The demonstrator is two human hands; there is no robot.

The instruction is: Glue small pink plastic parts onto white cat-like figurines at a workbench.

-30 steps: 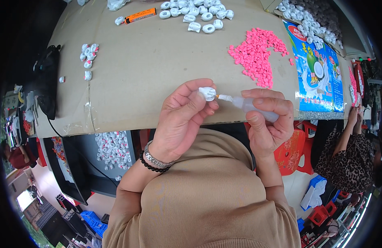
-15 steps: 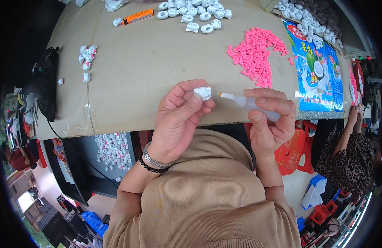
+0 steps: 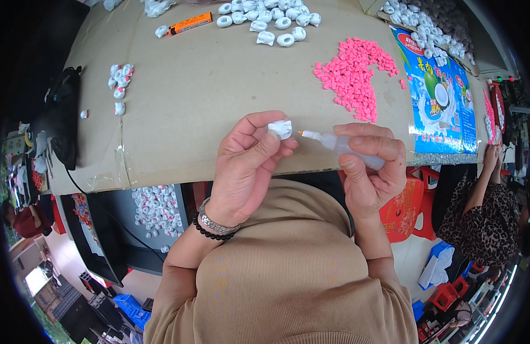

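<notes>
Since a second ago, when the nozzle touched the piece, the two hands have drawn slightly apart, so the orange tip of the small clear squeeze bottle (image 3: 342, 144) now sits just beside the small white plastic piece (image 3: 280, 129) with a narrow gap between them. The left hand (image 3: 248, 166) pinches that white piece between thumb and fingertips, holding it up over the near edge of the brown cardboard-covered bench (image 3: 207, 103). A metal bracelet and a string of dark beads circle the left wrist. The right hand (image 3: 371, 172) is closed around the squeeze bottle, thumb along its underside, nozzle pointing left toward the piece.

Farther back on the bench lies a pile of small bright pink plastic bits (image 3: 357, 71), well apart from the hands. A cluster of white ring-shaped pieces (image 3: 268, 20) lies at the far edge, near an orange marker pen (image 3: 187, 24). A few more white pieces (image 3: 120, 79) lie at the left. A blue printed plastic bag (image 3: 443, 97) lies flat at the right side. Beyond the bench's right end, another person in a leopard-print top (image 3: 483, 212) is seated.
</notes>
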